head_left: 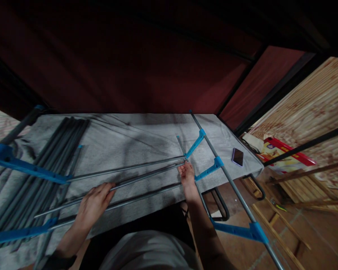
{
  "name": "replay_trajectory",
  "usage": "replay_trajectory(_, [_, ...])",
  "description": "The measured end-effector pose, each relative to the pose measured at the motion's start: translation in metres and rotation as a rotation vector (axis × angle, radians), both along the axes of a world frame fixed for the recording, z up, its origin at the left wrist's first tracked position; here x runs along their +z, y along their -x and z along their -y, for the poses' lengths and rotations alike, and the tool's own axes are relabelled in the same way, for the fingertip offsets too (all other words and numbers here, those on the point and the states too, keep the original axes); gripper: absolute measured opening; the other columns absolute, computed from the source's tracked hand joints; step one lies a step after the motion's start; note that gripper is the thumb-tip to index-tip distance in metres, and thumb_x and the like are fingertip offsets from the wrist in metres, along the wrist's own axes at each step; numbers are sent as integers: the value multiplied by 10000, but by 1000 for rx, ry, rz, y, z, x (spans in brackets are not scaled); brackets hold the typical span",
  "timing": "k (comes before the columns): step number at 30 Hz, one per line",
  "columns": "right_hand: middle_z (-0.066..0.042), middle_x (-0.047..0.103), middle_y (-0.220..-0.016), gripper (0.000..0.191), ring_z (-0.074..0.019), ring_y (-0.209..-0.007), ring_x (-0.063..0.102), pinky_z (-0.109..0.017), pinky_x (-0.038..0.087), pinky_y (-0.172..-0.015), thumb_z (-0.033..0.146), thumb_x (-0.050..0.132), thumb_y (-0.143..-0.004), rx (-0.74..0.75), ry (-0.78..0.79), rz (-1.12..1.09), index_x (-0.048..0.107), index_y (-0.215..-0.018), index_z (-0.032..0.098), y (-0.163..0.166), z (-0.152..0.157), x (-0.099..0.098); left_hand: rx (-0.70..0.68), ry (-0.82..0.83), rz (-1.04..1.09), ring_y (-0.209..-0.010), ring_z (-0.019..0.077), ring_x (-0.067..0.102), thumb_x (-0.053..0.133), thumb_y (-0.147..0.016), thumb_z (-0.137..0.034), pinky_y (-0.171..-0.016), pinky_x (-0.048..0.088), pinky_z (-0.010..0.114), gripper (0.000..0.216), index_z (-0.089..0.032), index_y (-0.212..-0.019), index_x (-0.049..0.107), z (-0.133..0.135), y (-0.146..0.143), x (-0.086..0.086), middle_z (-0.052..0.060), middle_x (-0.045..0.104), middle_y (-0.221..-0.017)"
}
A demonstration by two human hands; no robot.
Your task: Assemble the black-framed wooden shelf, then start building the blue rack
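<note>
Several long grey metal rods (135,176) lie across a table covered with a grey cloth (129,138). My left hand (94,204) rests on the middle rod near its left part, fingers curled over it. My right hand (187,175) pinches the right ends of the rods where they meet a blue plastic connector (195,144). That connector and a second blue connector (211,169) sit on a long grey pole (228,176) slanting over the table's right edge.
A bundle of dark grey rods (45,157) lies at the left with blue plastic bars (22,165). A phone (238,156) lies near the table's right corner. A red box (284,150) and wooden slats (312,183) are on the floor at the right.
</note>
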State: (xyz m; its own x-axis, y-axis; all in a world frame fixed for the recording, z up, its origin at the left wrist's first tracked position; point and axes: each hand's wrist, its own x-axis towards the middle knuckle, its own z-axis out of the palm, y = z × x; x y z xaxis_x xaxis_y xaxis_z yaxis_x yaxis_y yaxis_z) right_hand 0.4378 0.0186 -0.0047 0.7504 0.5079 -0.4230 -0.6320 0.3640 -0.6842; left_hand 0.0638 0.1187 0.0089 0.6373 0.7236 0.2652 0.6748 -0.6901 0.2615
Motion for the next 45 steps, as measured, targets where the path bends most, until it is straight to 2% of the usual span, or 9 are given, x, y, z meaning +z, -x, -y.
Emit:
replay_trajectory(6, [69, 646, -709, 139, -78, -625, 617, -236, 558, -716, 246, 695, -758, 65, 38, -20, 577, -829, 228, 6, -3, 4, -41, 16, 12, -900, 253, 676, 371, -964, -441, -851, 472, 385, 376, -203, -1033, 654, 1, -3, 3, 84, 723, -991])
replay_trajectory(18, [9, 703, -916, 74, -116, -880, 679, -248, 561, -812, 187, 658, -773, 209, -20, 38, 602, -814, 211, 27, -6, 15, -49, 38, 39, -887, 248, 677, 370, -961, -452, -828, 485, 378, 407, -211, -1045, 688, 4, -10, 7, 86, 728, -973])
replay_trajectory(23, [9, 711, -913, 118, -129, -871, 682, -273, 573, -807, 182, 672, -739, 292, -61, 69, 609, -835, 213, 37, -4, 11, -62, 27, 15, -894, 261, 676, 359, -971, -446, -828, 486, 389, 428, -197, -1076, 691, 6, -17, 7, 94, 727, -990])
replay_trajectory(28, [14, 714, -876, 106, -118, -828, 682, -267, 569, -795, 201, 691, -759, 266, -22, 16, 616, -833, 207, 34, -1, 11, -25, 29, 14, -893, 271, 668, 382, -967, -400, -821, 486, 392, 399, -190, -1119, 685, 6, -16, 5, 106, 720, -1010])
replay_trajectory(33, [27, 712, -816, 124, -97, -744, 679, -237, 566, -749, 223, 721, -781, 188, 24, 0, 605, -823, 210, 19, -1, 10, 52, 49, -1, -891, 261, 660, 392, -950, -277, -838, 476, 386, 348, -204, -1119, 687, 8, -8, 0, 99, 711, -998])
replay_trajectory(39, [59, 675, -693, 85, -61, -595, 643, -189, 556, -653, 206, 669, -815, 131, 80, -28, 586, -800, 211, -1, 2, 5, 131, 71, 13, -903, 268, 637, 444, -922, -238, -856, 437, 409, 293, -201, -1056, 702, 12, 6, -1, 108, 703, -992])
replay_trajectory(45, [67, 651, -631, 75, -51, -530, 626, -183, 554, -628, 204, 642, -830, 139, 112, -87, 585, -780, 209, -13, 5, -3, 343, 74, 109, -973, 275, 611, 497, -897, -259, -997, 350, 466, 239, -234, -982, 718, 14, 23, -2, 90, 711, -964])
